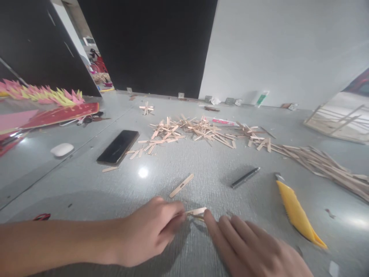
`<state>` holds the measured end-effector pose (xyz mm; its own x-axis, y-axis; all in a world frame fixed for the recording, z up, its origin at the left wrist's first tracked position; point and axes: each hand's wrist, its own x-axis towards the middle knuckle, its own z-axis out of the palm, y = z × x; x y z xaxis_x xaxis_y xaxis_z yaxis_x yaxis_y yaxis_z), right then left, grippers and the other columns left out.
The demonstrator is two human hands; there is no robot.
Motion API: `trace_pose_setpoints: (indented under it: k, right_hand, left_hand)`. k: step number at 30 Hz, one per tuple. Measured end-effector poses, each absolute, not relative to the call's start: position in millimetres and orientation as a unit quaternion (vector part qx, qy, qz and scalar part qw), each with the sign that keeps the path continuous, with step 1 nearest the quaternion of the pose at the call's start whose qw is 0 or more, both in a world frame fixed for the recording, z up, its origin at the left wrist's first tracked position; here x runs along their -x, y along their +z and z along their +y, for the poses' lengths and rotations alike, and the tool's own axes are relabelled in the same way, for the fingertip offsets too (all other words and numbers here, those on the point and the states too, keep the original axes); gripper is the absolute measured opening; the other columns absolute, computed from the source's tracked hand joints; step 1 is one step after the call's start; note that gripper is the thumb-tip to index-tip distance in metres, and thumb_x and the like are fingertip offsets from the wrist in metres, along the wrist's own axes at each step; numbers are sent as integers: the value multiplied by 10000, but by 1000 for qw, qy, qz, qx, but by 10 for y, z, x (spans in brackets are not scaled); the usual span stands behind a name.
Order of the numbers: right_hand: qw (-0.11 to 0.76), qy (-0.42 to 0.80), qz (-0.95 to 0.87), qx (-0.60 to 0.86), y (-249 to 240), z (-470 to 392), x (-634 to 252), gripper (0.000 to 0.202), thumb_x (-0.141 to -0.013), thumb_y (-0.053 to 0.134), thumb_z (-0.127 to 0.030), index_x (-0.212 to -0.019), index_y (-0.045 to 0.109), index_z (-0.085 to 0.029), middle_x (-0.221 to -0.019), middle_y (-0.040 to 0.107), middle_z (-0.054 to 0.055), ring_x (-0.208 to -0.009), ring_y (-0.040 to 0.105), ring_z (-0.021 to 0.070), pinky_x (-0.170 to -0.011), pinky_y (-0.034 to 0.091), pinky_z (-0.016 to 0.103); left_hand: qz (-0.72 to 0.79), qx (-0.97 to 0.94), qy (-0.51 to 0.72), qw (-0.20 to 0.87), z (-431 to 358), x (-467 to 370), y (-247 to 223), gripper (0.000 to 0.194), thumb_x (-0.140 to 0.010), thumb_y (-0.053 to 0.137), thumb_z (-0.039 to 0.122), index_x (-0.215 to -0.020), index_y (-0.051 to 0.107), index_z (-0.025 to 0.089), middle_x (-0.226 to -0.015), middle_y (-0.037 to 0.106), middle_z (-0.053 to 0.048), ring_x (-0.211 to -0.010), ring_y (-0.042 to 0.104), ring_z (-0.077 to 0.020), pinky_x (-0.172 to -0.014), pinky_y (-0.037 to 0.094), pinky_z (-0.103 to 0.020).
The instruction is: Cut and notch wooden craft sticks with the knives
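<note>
My left hand point(155, 229) is closed, its thumb and index finger pinching one end of a popsicle stick point(198, 211) low in the middle of the view. At the stick's other end, the index finger of my right hand point(248, 242) rests against it; the remaining fingers lie close together, and the thumb is hidden. Just under that stick shows a second thin wooden piece point(198, 217), partly covered. Another popsicle stick point(181, 186) with a dark mark lies flat on the table point(161, 165) beyond my left hand.
Loose popsicle sticks point(201, 129) are heaped farther back, and thin wooden strips point(323, 163) lie right. A phone point(118, 147) and white case point(62, 149) lie left. Right of centre are a black pen point(245, 177) and a yellow-wrapped blade point(298, 211). A grey wall point(273, 50) stands behind.
</note>
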<state>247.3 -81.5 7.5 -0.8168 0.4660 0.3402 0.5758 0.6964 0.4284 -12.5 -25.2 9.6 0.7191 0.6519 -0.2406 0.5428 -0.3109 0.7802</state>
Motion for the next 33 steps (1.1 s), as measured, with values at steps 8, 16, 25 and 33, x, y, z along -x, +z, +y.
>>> trace_pose_setpoints:
  k: [8, 16, 25, 33]
  right_hand:
    - [187, -79, -937, 283, -15, -522, -2598, 398, -1115, 226, -116, -1189, 613, -63, -707, 625, 3, -560, 580, 155, -476, 465, 306]
    - [74, -294, -912, 277, 48, -844, -2440, 437, -911, 374, -21, -1225, 676, 10, -796, 711, 107, -623, 658, 224, -479, 482, 343]
    - [69, -318, -884, 335, -62, -761, -2374, 484, -819, 382, 67, -1189, 694, 62, -813, 726, 138, -664, 671, 233, -523, 491, 356]
    - [104, -283, -888, 347, -118, -774, -2395, 511, -946, 358, 17, -1432, 504, 82, -768, 657, 67, -624, 650, 204, -545, 545, 339]
  left_hand:
    - [375, -801, 72, 460, -313, 87, 122, 400, -1092, 338, 343, -729, 449, 220, -599, 548, 36, -522, 472, -111, -622, 410, -276]
    - [406, -779, 95, 468, -350, 75, 73, 367, -1080, 410, 364, -748, 472, 220, -559, 437, 66, -482, 405, -104, -521, 348, -264]
    - [436, -649, 17, 623, -195, 2, 103, 356, -1096, 349, 458, -860, 478, 223, -592, 560, 58, -365, 482, -88, -320, 353, -166]
    - [433, -802, 130, 390, -334, 56, -57, 425, -1125, 304, 359, -777, 502, 216, -541, 514, 50, -416, 514, -102, -450, 416, -237]
